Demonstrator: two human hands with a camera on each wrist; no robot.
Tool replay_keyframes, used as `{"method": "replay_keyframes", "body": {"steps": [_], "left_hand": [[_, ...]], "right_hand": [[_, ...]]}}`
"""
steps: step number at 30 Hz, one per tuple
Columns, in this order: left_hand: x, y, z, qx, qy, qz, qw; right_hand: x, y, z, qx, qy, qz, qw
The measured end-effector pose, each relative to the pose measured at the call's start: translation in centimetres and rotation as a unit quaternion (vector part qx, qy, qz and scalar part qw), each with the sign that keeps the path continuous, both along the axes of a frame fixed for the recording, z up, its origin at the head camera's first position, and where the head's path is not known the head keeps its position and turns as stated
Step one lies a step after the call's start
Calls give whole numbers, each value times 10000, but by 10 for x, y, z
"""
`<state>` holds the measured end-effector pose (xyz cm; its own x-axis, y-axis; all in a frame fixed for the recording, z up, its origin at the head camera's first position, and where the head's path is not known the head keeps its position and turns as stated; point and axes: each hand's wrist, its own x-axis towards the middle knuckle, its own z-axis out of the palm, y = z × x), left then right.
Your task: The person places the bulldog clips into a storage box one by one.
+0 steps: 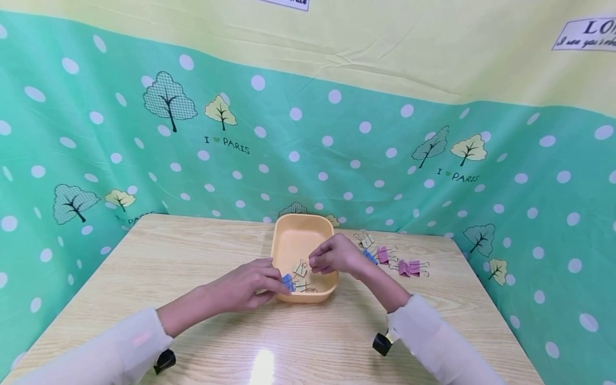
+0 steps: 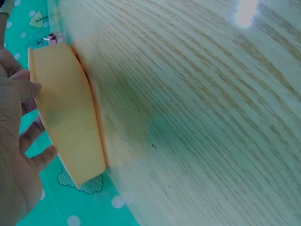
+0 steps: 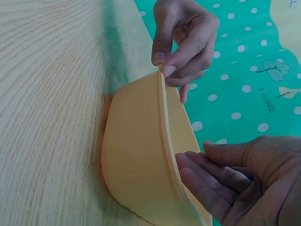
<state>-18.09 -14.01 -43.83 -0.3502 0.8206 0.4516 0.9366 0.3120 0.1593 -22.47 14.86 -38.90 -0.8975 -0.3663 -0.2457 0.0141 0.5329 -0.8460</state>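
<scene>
A yellow-orange plastic bin (image 1: 280,238) stands on the table. My left hand (image 1: 255,283) pinches its near left rim, thumb outside and fingers inside, as the right wrist view shows. Close to those fingers a blue binder clip (image 1: 287,282) lies in the bin, beside cream binder clips (image 1: 301,268). My right hand (image 1: 337,254) reaches over the bin's right side. In the right wrist view the fingers of the right hand (image 3: 235,183) dip inside the rim, loosely bent, with the thumb apart; no object shows between them. The rim hides some fingertips.
Right of the bin lie a cream binder clip (image 1: 366,239), a blue binder clip (image 1: 370,256) and several pink binder clips (image 1: 403,268). The wooden table (image 1: 202,251) meets a green dotted cloth (image 1: 216,182) at the back and sides.
</scene>
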Motion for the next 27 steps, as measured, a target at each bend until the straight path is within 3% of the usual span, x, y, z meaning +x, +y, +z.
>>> {"method": "replay_keyframes", "body": {"steps": [17,27], "left_hand": [[0,-1,-1,-2,91,34,10000],[0,-1,-2,18,160,29,9999]], "right_hand": [[-3,22,5,-88,48,-60,9999],[-1,34,12,-153,14,-310,9994]]}}
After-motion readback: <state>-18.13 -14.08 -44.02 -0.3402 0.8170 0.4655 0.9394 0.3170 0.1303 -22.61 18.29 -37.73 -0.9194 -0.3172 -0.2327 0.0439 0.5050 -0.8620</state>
